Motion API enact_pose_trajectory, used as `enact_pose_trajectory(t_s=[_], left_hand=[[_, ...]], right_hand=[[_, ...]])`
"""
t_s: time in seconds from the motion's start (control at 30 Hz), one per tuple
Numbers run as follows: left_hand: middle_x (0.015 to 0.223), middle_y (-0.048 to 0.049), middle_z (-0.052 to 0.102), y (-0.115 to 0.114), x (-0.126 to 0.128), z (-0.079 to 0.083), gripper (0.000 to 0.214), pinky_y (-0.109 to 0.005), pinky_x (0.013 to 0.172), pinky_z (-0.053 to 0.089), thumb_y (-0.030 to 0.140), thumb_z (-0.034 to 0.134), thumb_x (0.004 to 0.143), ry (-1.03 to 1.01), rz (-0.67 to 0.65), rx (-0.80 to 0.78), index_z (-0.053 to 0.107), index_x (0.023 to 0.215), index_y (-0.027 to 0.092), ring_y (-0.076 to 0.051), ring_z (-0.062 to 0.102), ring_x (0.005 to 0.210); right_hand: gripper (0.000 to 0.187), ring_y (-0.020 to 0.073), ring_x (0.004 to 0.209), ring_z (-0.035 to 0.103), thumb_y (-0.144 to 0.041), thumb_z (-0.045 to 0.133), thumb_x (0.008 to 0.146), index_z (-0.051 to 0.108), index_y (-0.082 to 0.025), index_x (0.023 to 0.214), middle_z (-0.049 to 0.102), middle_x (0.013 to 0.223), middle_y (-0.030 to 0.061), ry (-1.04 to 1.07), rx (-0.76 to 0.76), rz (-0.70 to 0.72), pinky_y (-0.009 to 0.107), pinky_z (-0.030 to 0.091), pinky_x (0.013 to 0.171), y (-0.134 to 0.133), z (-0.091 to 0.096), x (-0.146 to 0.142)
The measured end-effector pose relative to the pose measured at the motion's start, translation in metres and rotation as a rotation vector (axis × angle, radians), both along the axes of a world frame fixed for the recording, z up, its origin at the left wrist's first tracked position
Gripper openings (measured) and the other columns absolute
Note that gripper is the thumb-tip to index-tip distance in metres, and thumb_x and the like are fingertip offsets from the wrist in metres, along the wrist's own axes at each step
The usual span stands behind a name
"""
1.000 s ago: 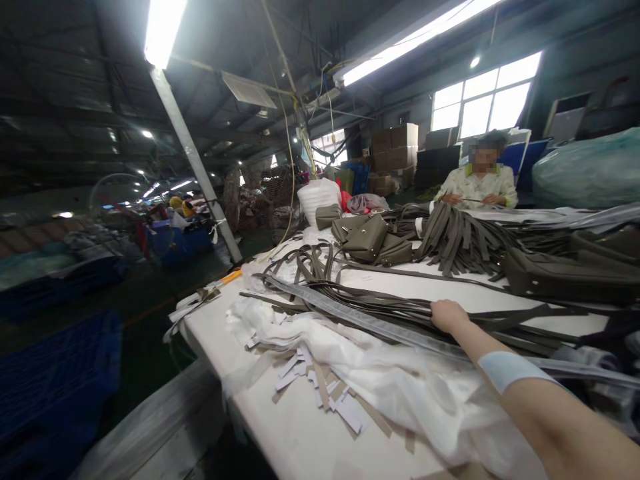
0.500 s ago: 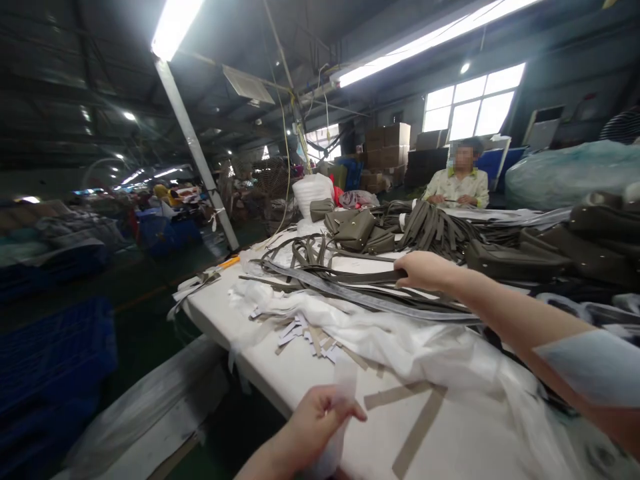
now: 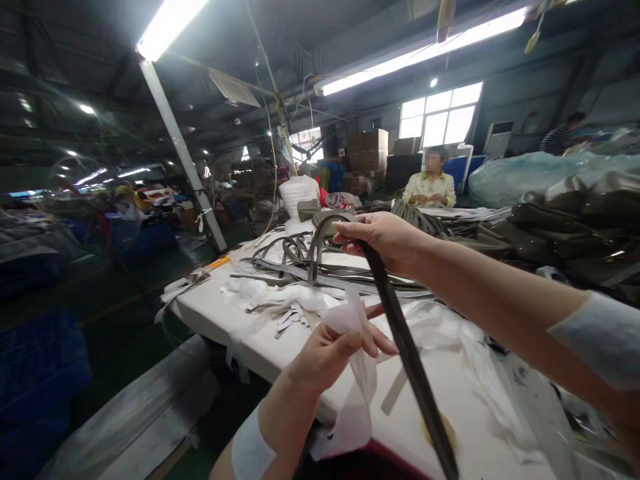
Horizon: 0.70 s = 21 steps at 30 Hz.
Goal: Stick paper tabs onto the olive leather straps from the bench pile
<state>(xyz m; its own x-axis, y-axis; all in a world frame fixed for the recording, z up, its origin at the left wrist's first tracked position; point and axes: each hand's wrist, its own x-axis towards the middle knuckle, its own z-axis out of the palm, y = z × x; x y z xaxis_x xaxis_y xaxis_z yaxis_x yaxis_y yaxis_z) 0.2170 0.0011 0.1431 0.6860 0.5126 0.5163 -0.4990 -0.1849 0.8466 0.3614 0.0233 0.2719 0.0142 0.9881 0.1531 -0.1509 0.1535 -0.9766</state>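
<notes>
Above the white surface, right hand fingers pinch 1 long dark olive leather strap; left hand fingers pinch thin white tissue sheet.

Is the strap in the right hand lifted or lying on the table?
Lifted: the right hand grips the strap above the white table, and it slants down freely.

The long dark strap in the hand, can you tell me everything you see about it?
The strap is long, flat and narrow, dark olive-grey, and looks like leather. The right hand pinches it near its upper part, above the table. From there it slants down to the picture's bottom edge. Past the hand it seems to curve over toward other straps. The left hand, holding a thin white sheet, is right beside it.
</notes>
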Motion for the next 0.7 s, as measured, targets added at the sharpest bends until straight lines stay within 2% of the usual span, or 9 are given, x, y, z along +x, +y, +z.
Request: enact_pose_trajectory(t_s=[0.07,0.17,0.27,0.37,0.47,0.5,0.57,0.63,0.7], left_hand=[[0.079,-0.0109,0.076,-0.009,0.001,-0.004,0.047,-0.051,0.110,0.033,0.054,0.062,0.087,-0.031,-0.147,-0.060,0.069,0.063,0.014,-0.028,0.069,0.094],[0.072,-0.0134,0.074,-0.020,-0.009,-0.027,0.050,-0.046,0.097,0.045,0.056,0.064,0.084,0.072,-0.293,-0.136,0.068,0.061,0.012,-0.027,0.069,0.087],[0.071,-0.0133,0.071,-0.022,-0.031,-0.062,0.049,-0.035,0.080,0.050,0.055,0.067,0.082,0.250,-0.256,-0.265,0.069,0.065,0.010,-0.021,0.066,0.073],[0.069,-0.0112,0.070,-0.018,-0.053,-0.090,0.047,-0.030,0.075,0.049,0.053,0.067,0.083,0.355,-0.099,-0.343,0.071,0.068,0.009,-0.017,0.063,0.068],[0.066,-0.0094,0.069,-0.013,-0.071,-0.104,0.045,-0.029,0.075,0.048,0.052,0.069,0.081,0.357,-0.013,-0.402,0.070,0.067,0.010,-0.017,0.062,0.067],[0.067,-0.0093,0.070,-0.011,-0.077,-0.107,0.044,-0.030,0.075,0.049,0.052,0.069,0.081,0.362,-0.009,-0.410,0.070,0.067,0.010,-0.017,0.063,0.068],[0.070,-0.0100,0.071,-0.011,-0.087,-0.113,0.043,-0.031,0.078,0.049,0.051,0.068,0.083,0.401,-0.021,-0.392,0.071,0.069,0.010,-0.018,0.064,0.071],[0.075,-0.0109,0.073,-0.012,-0.097,-0.120,0.043,-0.032,0.083,0.048,0.051,0.065,0.085,0.465,-0.033,-0.352,0.071,0.071,0.010,-0.020,0.065,0.077],[0.079,-0.0113,0.074,-0.016,-0.105,-0.127,0.042,-0.033,0.087,0.048,0.049,0.062,0.088,0.528,-0.028,-0.326,0.072,0.073,0.011,-0.022,0.067,0.085]], right_hand=[[0.018,0.0052,0.045,0.056,-0.013,0.074,0.082,0.062,-0.010,0.068,0.069,0.064,0.0034,0.139,0.011,-0.103,0.013,0.046,0.043,0.011,-0.004,-0.010],[0.015,0.0056,0.045,0.057,-0.008,0.069,0.085,0.062,-0.012,0.072,0.069,0.063,0.0023,0.259,0.010,-0.280,0.013,0.048,0.045,0.033,-0.014,0.000],[0.018,0.0038,0.042,0.053,-0.014,0.063,0.091,0.057,-0.016,0.074,0.063,0.056,-0.0040,0.333,-0.047,-0.386,0.012,0.049,0.046,0.048,-0.036,0.025],[0.022,0.0083,0.045,0.057,-0.026,0.064,0.091,0.056,-0.018,0.073,0.063,0.055,-0.0022,0.352,-0.215,-0.316,0.019,0.053,0.049,0.038,-0.085,0.026],[0.017,0.0185,0.064,0.068,-0.028,0.073,0.083,0.065,-0.014,0.077,0.072,0.073,0.0101,0.318,-0.444,-0.098,0.031,0.057,0.061,0.001,-0.157,-0.008],[0.020,0.0201,0.069,0.069,-0.031,0.075,0.080,0.068,-0.013,0.081,0.073,0.079,0.0116,0.305,-0.508,-0.008,0.032,0.056,0.063,-0.015,-0.179,-0.022],[0.030,0.0186,0.075,0.067,-0.043,0.073,0.080,0.071,-0.013,0.083,0.073,0.083,0.0091,0.276,-0.486,0.115,0.029,0.054,0.070,-0.044,-0.217,-0.044],[0.040,0.0167,0.074,0.065,-0.054,0.070,0.079,0.071,-0.014,0.083,0.072,0.080,0.0055,0.229,-0.420,0.091,0.028,0.052,0.072,-0.065,-0.241,-0.054],[0.046,0.0174,0.075,0.065,-0.060,0.068,0.078,0.071,-0.015,0.086,0.072,0.080,0.0047,0.198,-0.419,0.018,0.029,0.051,0.073,-0.079,-0.253,-0.055]])
